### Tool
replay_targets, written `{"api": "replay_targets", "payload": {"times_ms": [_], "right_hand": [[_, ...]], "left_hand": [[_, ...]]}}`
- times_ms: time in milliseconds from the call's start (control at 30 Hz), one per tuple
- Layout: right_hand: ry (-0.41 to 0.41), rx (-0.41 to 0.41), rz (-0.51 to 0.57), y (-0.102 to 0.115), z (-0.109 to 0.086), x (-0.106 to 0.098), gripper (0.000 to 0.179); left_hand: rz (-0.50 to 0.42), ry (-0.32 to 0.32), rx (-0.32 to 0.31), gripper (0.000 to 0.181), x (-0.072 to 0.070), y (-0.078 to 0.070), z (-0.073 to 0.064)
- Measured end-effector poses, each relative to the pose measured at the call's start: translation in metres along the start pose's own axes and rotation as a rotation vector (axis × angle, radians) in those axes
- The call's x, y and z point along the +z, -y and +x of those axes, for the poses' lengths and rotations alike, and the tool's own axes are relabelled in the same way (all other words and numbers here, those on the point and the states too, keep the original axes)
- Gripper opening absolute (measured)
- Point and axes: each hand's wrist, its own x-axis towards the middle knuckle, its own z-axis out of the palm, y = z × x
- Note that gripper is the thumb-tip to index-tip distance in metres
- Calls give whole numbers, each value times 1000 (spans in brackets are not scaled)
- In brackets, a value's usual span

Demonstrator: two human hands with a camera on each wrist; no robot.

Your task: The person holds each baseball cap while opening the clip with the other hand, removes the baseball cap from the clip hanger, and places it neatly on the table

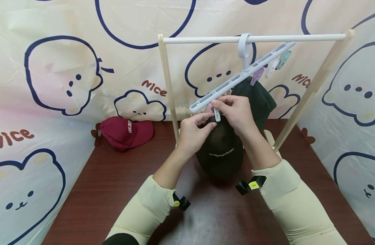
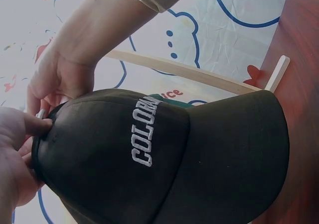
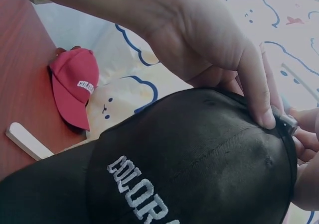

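Note:
A black cap [image 1: 219,149] with white lettering hangs below the low end of a white clip hanger [image 1: 224,89], its brim downward. My left hand [image 1: 192,133] pinches the cap's edge between thumb and fingers, as the right wrist view shows at the cap [image 3: 199,139]. With thumb and fingertips, my right hand [image 1: 236,110] holds a white clip [image 1: 217,115] at that same edge. Whether the clip's jaws grip the fabric is hidden by fingers. A pink clip [image 1: 209,108] shows partly behind. Farther along the hanger, a dark green cap [image 1: 257,98] hangs from a purple clip [image 1: 256,76].
The hanger's hook sits on a white rod [image 1: 202,40] between wooden uprights [image 1: 313,90]. White [image 1: 271,68] and green clips [image 1: 283,59] dangle at its high end. A red cap [image 1: 123,133] lies on the brown table [image 1: 120,190] at the back left. A patterned cloth [image 1: 68,20] stands behind.

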Motion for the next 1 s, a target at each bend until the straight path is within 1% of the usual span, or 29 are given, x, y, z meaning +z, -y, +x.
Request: {"api": "replay_targets", "payload": {"times_ms": [267,533,733,1000], "right_hand": [[1,-1,8,0,-1,0,24],[-4,2,6,0,-1,-1,25],[0,10,-6,1,0,-1,26],[18,53,64,2,-3,-1,28]], "left_hand": [[1,-15,-15,26,1,0,-1],[-19,-8,16,26,0,2,-1],[-1,8,28,25,-3,1,-3],[40,40,45,24,-6,3,-10]]}}
